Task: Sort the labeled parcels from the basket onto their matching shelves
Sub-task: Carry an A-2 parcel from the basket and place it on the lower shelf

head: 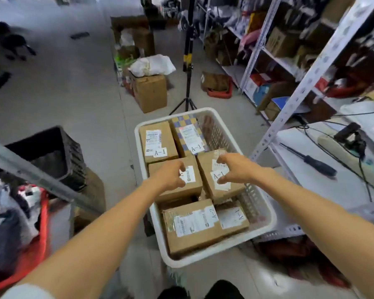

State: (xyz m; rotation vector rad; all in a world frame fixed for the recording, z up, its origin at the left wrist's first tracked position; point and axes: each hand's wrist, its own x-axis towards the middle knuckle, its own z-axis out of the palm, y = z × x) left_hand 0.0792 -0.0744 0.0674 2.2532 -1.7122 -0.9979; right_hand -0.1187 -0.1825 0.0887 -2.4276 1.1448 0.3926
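A white plastic basket (203, 258) in front of me holds several cardboard parcels. At its far end lie a brown box marked A-1 (158, 141) and a checkered parcel marked A-1 (188, 132). My left hand (171, 175) hovers over the middle-left box (181, 192) with loosely curled fingers that hide part of its label. My right hand (233, 167) is spread, thumb and fingers apart, just over the middle-right box marked A-1 (231, 190). Neither hand grips anything. Nearest me lie a larger box marked A-2 (192, 227) and a small one marked A-1 (233, 219).
Metal shelving (311, 83) packed with goods runs along the right. A white surface (333, 186) below it carries cables and a black tool. A tripod (188, 61) and a floor carton (151, 91) stand beyond the basket. A black crate (50, 152) and a red bag (30, 234) sit left.
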